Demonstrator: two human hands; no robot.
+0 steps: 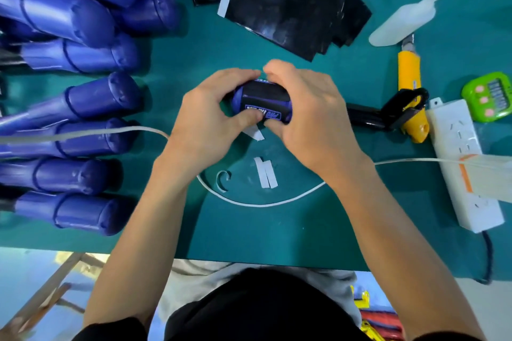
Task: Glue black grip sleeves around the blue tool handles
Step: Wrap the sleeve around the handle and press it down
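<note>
At the middle of the green mat, both hands grip one blue tool handle [238, 97] with a black grip sleeve [264, 95] wrapped round it. My left hand [210, 116] curls round its left end, thumb on the sleeve's printed edge. My right hand [304, 113] curls over its right side, fingers on top and thumb beneath. A white backing strip [256, 134] sticks out under the handle. Several bare blue handles [83, 99] lie in a row at the left. A pile of black sleeves [291, 3] with white strips lies at the back.
Peeled white strips [266, 173] and a curled one [223, 181] lie on the green mat [277, 230] near a white cable [263, 203]. At the right are a yellow utility knife [410, 77], a black clip [401, 106], a white power strip [465, 163], a green timer [490, 95] and a white fan [401, 21].
</note>
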